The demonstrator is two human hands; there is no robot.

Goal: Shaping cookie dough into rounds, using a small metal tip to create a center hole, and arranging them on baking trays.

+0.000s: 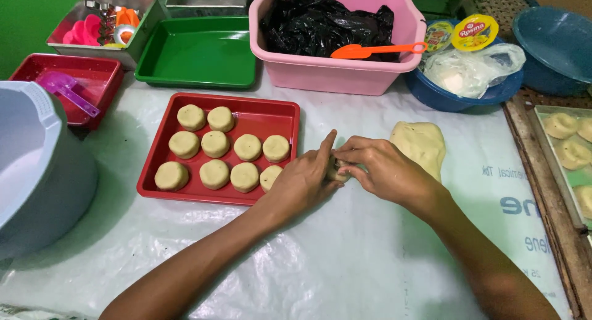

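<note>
Both hands meet at the middle of the white plastic-covered table (pixel 320 258). The left hand (pixel 305 179) and the right hand (pixel 382 169) are closed together around a small pale dough piece (pixel 338 170), fingers curled tight on it, so only a sliver of it shows between them. Just right of the hands and farther away lies a flattened slab of pale dough (pixel 422 144). Touching the left hand's far side is a red rectangular plastic tray (pixel 271 113) holding ten round dough discs (pixel 215 144). Far behind stands a pink plastic tub (pixel 333 73) lined with black plastic, an orange plastic scoop (pixel 376 49) resting across it. At far right, a round yellow-lidded container (pixel 473 32) sits in a blue bowl (pixel 444 96).
</note>
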